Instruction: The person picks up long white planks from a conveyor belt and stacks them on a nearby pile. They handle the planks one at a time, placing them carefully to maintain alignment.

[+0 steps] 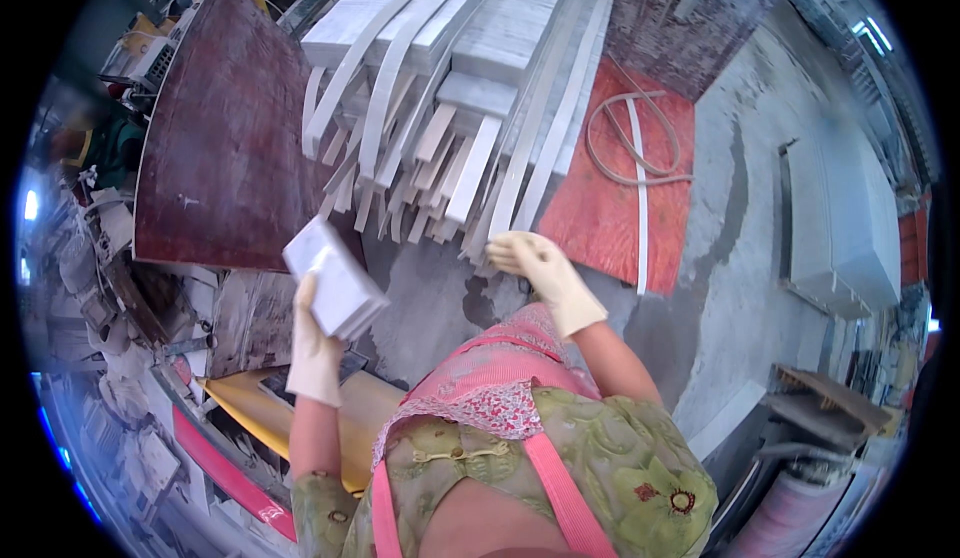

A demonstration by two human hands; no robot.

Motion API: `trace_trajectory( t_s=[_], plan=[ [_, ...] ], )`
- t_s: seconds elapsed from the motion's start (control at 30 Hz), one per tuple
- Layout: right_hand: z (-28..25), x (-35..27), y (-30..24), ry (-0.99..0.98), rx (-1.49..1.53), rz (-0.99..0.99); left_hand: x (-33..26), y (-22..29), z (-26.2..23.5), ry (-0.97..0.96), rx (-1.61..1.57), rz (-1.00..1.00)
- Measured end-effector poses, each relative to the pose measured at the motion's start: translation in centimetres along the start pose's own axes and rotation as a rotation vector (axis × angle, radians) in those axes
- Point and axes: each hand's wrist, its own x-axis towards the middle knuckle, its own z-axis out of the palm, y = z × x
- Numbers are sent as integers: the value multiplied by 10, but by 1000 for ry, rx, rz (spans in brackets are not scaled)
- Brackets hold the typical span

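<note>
Both of my hands wear cream rubber gloves. My left hand (318,348) is closed on the lower edge of a small stack of pale grey rectangular slabs (335,278), held tilted in front of me to the left. My right hand (535,263) has its fingers stretched out to the left, beside the near ends of long white strips (520,173); I see nothing held in it. I cannot tell whether it touches a strip. Beyond both hands lies a big pile of white boards (515,18), with narrow strips (430,173) jutting from its near end.
A dark red-brown panel (225,138) stands left of the pile. To the right, a red board (620,218) carries a looped strap (665,133) and a white strip. Farther right is a grey-white box-shaped block (840,218). Yellow sheet (260,413) and clutter lie at lower left.
</note>
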Motion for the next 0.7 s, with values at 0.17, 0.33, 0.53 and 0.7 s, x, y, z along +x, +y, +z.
trace_trajectory(
  t_s=[0.17, 0.33, 0.53, 0.7],
  plan=[
    [-117, 55, -62, 249, 81, 14, 83, -61, 182, -62, -143, -178],
    [-182, 105, -102, 222, 67, 141, 144, -94, 297, -27, -187, -73],
    [-199, 145, -110, 185, 102, 192, 200, -109, 341, 17, -115, 40],
    [-187, 160, -118, 199, 118, 199, 236, -117, 342, 86, -71, 49]
  ],
)
